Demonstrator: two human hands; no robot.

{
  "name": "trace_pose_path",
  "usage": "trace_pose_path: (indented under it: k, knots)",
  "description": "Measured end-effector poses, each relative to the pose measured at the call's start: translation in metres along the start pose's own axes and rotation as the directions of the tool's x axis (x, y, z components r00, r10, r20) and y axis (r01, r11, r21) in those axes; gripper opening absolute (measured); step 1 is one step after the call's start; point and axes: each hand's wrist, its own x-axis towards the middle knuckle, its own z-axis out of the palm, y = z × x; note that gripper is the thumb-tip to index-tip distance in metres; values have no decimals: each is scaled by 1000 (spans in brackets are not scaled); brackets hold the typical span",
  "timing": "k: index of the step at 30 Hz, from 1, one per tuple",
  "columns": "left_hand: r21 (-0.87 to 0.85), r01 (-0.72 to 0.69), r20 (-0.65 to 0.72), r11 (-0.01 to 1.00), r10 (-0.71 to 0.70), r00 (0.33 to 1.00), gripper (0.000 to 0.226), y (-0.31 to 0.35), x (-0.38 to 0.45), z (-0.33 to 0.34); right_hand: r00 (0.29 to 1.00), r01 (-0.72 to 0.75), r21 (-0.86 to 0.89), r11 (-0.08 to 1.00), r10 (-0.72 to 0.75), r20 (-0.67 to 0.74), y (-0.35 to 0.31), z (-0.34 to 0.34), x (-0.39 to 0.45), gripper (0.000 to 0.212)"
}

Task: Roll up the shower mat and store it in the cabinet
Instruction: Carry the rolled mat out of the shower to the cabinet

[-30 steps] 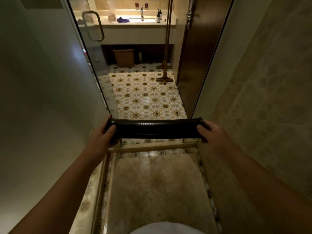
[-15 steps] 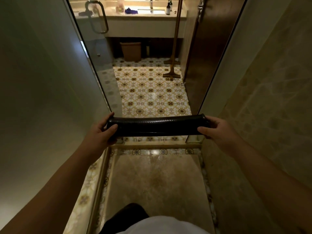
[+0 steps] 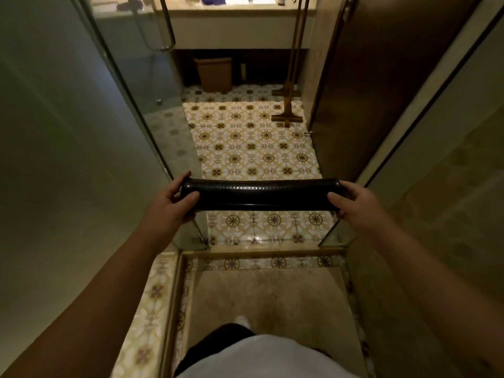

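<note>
The shower mat [image 3: 260, 194] is a tight black roll, held level in front of me at the shower doorway. My left hand [image 3: 171, 204] grips its left end, thumb on top. My right hand [image 3: 354, 204] grips its right end the same way. Both arms are stretched forward. The space under the sink counter [image 3: 240, 34] at the far end is dark and open; I cannot tell whether a cabinet is there.
An open glass shower door [image 3: 136, 105] with a metal handle stands on the left. A dark wooden door [image 3: 368, 91] stands on the right. A raised threshold [image 3: 261, 253] crosses the floor ahead. A brown bin [image 3: 214, 73] and mops [image 3: 287, 105] stand on the patterned tile floor.
I have moved forward toward the doorway with the rolled mat still held in both hands. My leg now shows at the bottom, and the sink counter appears closer.
</note>
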Motion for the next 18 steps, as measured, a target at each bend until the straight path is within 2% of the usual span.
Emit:
trace_pose_path:
  k: [6,15,18]
  knots:
    - [-6,25,-6,1000,-26,1000,46,13,74,1,999,-52,7,999,52,-8,-12,12,67,38]
    - [9,36,-59,999,-35,998,46,8,194,28,993,-108,57,992,106,42,-19,7,201,31]
    - [7,40,-81,999,-39,996,46,13,242,49,993,-109,57,992,107,43,-24,-2,260,36]
